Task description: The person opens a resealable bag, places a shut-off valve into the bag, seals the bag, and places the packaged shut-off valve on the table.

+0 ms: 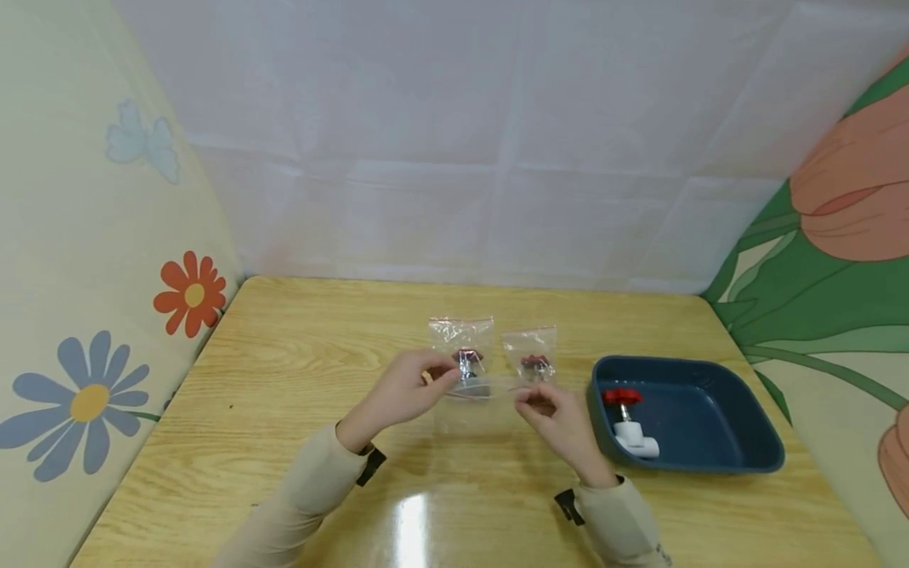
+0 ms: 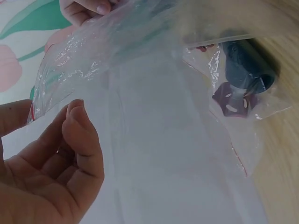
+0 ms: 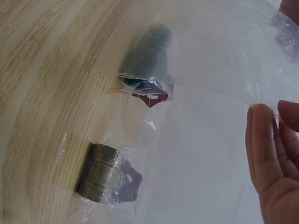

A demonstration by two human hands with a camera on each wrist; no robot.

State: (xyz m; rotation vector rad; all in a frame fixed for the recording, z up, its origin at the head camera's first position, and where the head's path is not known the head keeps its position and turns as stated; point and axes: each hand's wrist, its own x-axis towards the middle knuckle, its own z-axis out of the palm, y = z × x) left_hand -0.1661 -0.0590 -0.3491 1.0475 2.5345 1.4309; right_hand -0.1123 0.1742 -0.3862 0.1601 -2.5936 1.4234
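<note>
Between my two hands stretches a clear zip bag [image 1: 472,414], with nothing visible inside. My left hand [image 1: 408,386] holds one end of its mouth, the corner at the index finger and the thumb close by. Thumb and fingers of my right hand [image 1: 561,422] pinch its other end. Just beyond lies a small zip bag [image 1: 443,335] with a dark valve [image 2: 247,70] that has a red handwheel. Beside it, another zip bag [image 1: 521,341] contains a brass-coloured valve [image 3: 99,172], also with a red handwheel. The held bag partly covers the dark valve in the head view.
A dark blue tray [image 1: 710,465] stands to the right of my right hand. In its left end is a white valve [image 1: 632,435] with a red handwheel. The wood-grain table [image 1: 312,331] meets a white cloth [image 1: 454,221] behind and flowered panels at both sides.
</note>
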